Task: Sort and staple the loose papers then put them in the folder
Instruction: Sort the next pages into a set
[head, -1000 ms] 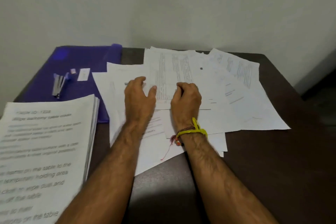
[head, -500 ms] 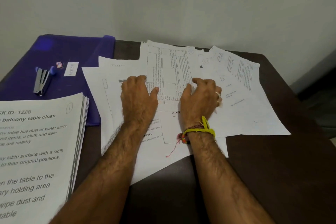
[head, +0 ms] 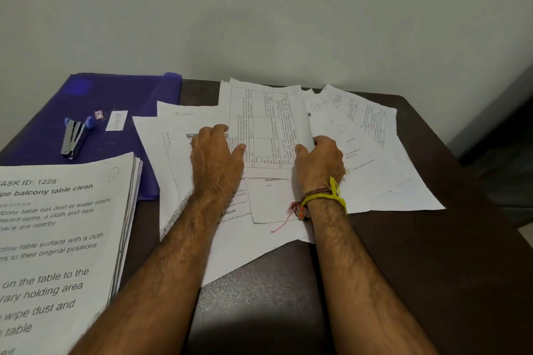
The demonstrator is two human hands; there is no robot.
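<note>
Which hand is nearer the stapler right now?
The left. The left hand rests on the spread papers, to the right of the stapler lying on the purple folder. The right hand grips a sheet's edge farther right.

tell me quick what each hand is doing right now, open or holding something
Left hand: open, resting flat on the loose papers.
Right hand: pinching the right edge of the table-printed sheet, lifting it slightly.
</note>
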